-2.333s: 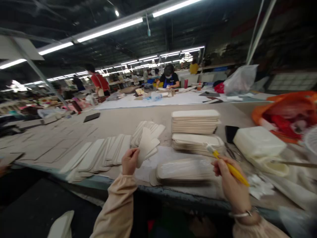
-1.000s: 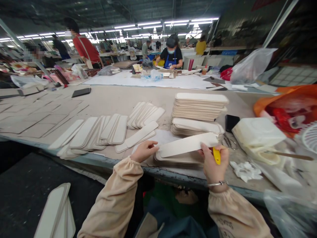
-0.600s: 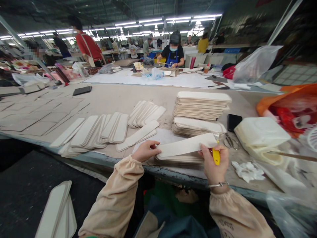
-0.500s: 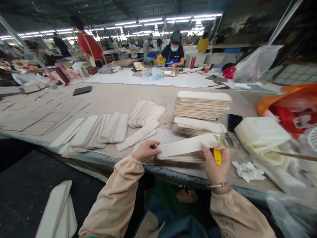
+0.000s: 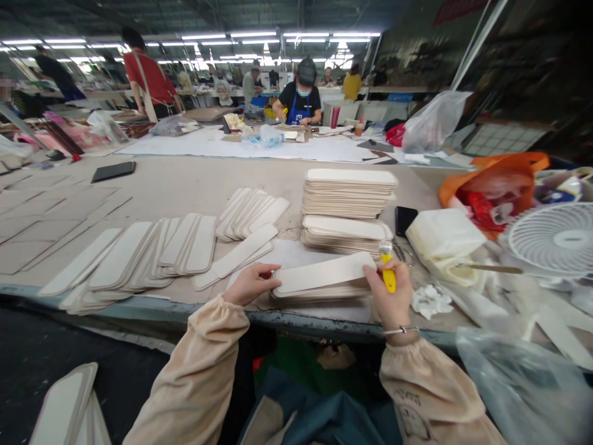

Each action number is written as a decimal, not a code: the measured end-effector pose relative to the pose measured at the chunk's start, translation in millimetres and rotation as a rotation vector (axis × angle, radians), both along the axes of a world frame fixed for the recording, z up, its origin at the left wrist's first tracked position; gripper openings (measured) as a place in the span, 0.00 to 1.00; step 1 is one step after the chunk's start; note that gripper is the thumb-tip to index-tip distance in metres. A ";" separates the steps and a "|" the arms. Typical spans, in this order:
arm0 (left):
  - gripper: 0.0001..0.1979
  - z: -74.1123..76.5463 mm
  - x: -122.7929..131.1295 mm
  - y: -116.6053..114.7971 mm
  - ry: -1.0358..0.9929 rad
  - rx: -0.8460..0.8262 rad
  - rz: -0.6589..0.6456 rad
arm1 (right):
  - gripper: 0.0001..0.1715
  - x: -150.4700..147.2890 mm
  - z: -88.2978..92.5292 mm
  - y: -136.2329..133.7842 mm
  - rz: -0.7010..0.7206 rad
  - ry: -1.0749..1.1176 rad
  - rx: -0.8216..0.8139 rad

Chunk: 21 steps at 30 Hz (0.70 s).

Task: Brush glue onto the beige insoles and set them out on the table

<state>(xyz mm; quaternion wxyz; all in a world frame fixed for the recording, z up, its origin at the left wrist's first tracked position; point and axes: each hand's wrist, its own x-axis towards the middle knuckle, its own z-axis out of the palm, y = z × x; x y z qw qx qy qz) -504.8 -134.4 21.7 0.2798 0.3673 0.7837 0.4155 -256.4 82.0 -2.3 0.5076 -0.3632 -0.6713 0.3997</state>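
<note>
My left hand [image 5: 250, 283] pinches the left end of a long cream board strip [image 5: 322, 274] lying on top of a low pile [image 5: 319, 292] at the table's near edge. My right hand [image 5: 388, 295] grips a yellow-handled brush [image 5: 387, 267] and also presses the strip's right end with its fingers. The brush head points up and away from me.
Two taller stacks of strips [image 5: 348, 193] stand behind the pile; fanned rows of strips [image 5: 139, 253] lie to the left. A black phone [image 5: 405, 219], white container [image 5: 445, 235], small fan [image 5: 551, 238] and orange bag [image 5: 491, 185] crowd the right. Other people work at far tables.
Earlier my left hand held one strip up and my right hand raised the brush. Now both hands hold a strip flat on the near pile; the view has shifted right.
</note>
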 end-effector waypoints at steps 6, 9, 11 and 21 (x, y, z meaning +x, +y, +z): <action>0.31 2.1 0.1 0.2 -0.019 0.008 -0.002 | 0.19 8.5 8.4 -2.4 -0.024 -0.290 0.107; 0.30 0.8 -0.9 -0.2 -0.017 -0.003 -0.004 | 0.17 9.2 12.6 -4.9 -0.021 -0.338 0.150; 0.30 0.1 -1.4 -0.3 -0.017 -0.004 -0.002 | 0.16 9.5 13.0 -5.5 -0.027 -0.373 0.173; 0.31 1.5 -0.8 0.6 -0.040 -0.003 0.003 | 0.13 10.8 10.0 -5.7 -0.042 -0.505 0.192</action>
